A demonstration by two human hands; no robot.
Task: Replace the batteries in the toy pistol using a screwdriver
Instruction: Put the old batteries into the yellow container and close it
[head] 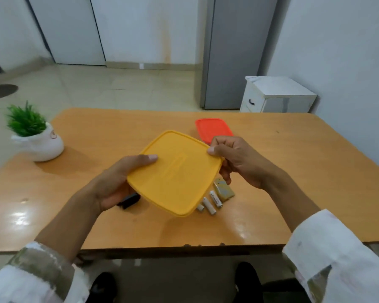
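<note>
I hold a yellow square container lid (175, 173) above the wooden table (293, 171) with both hands. My left hand (116, 182) grips its left edge, thumb on top. My right hand (234, 160) pinches its right edge. Under the lid, on the table, lie three white batteries (210, 204) side by side and an olive-coloured flat piece (223, 190) next to them. A black object (129, 201) shows partly below my left hand; I cannot tell what it is. No pistol or screwdriver is visible.
A red-lidded container (212, 129) sits behind the yellow lid. A potted green plant (35, 138) in a white pot stands at the table's left edge. A white cabinet (276, 95) and a grey fridge (232, 51) stand beyond the table.
</note>
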